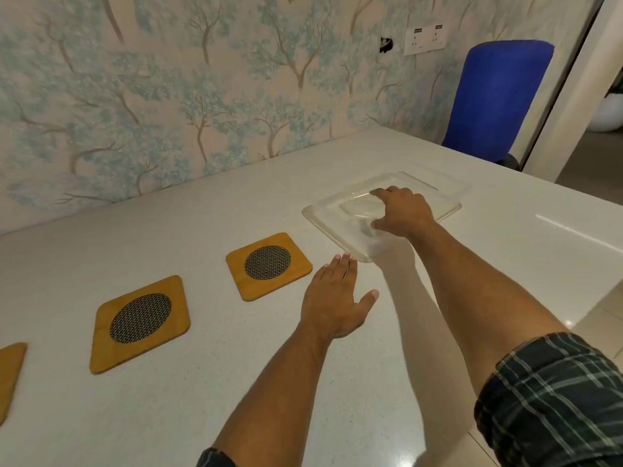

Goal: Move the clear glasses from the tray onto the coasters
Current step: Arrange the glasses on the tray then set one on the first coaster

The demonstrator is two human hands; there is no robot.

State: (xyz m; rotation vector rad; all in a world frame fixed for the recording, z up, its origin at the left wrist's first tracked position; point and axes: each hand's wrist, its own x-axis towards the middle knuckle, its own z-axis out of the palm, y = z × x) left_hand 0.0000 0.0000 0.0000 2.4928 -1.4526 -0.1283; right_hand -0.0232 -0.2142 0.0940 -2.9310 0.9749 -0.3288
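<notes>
A person's right hand [401,210] reaches into a clear tray [323,217] on a white table [168,399], fingers curled around what seems to be a clear glass [362,210], though it is blurred. The left hand [333,301] hovers open and empty, fingers straight, beside a wooden coaster [268,266]; another coaster [140,323] lies further left.
</notes>
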